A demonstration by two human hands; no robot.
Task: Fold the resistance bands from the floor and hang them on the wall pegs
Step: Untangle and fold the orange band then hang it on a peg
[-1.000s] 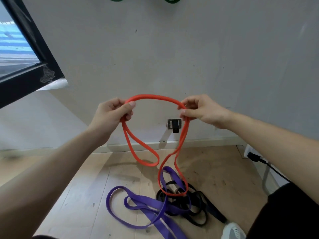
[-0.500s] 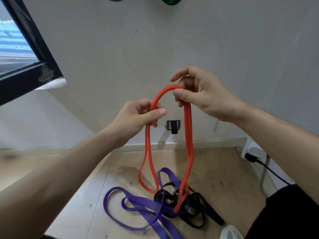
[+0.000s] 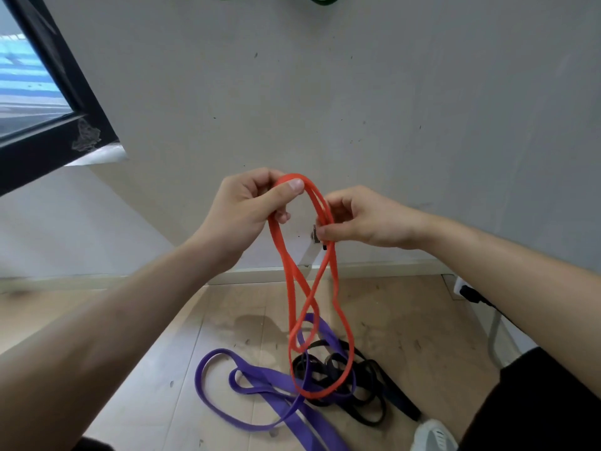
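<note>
Left hand (image 3: pixel 250 206) grips the top bend of the orange band (image 3: pixel 292 281) while right hand (image 3: pixel 354 219) pinches its doubled strands together, apparently to fold it, loops dangling above the purple band (image 3: pixel 260 375) and black band (image 3: pixel 338 369) on the floor (image 3: pixel 162 369).

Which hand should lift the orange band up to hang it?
Probably left: the left hand grips the orange band at its top bend, while the right hand only pinches the strands lower down.
</note>
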